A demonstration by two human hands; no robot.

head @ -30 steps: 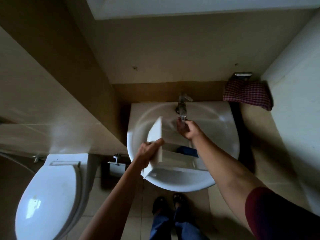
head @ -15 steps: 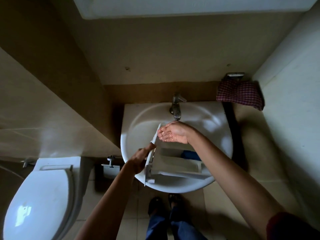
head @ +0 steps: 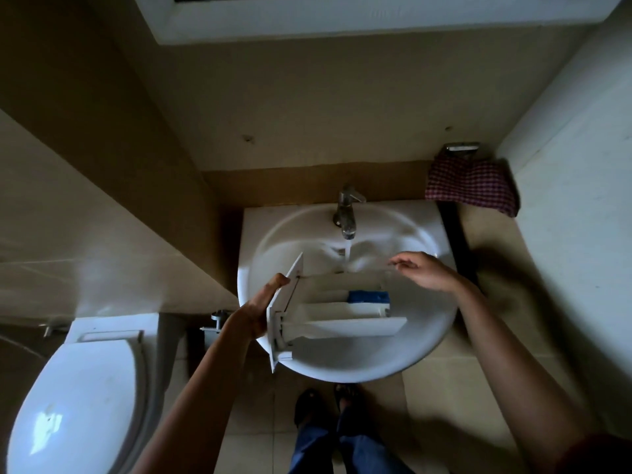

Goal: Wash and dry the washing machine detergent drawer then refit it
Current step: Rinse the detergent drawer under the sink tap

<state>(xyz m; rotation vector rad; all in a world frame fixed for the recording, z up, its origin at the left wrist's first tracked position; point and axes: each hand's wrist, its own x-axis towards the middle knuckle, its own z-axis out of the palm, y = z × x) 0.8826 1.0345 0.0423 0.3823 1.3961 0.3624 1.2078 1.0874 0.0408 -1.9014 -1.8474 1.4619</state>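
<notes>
Glossy ceramic sink [head: 427, 350]; shiny metal tap [head: 347, 213]; matt plastic drawer [head: 342, 325]; checked cloth [head: 470, 184].

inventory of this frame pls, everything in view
detergent drawer: 1, white with a blue insert, lying in the sink, front panel left
sink: 1, white, centre
tap: 1, metal, back of sink, water running
checked cloth: 1, red and white, hanging right of the sink
toilet: 1, white, lid down, lower left
metal fitting: 1, silver, between toilet and sink
shoes: 2, dark, below the sink
left hand: holds the drawer's front panel
right hand: fingers loose, holding nothing, above the sink, right of the drawer
</notes>
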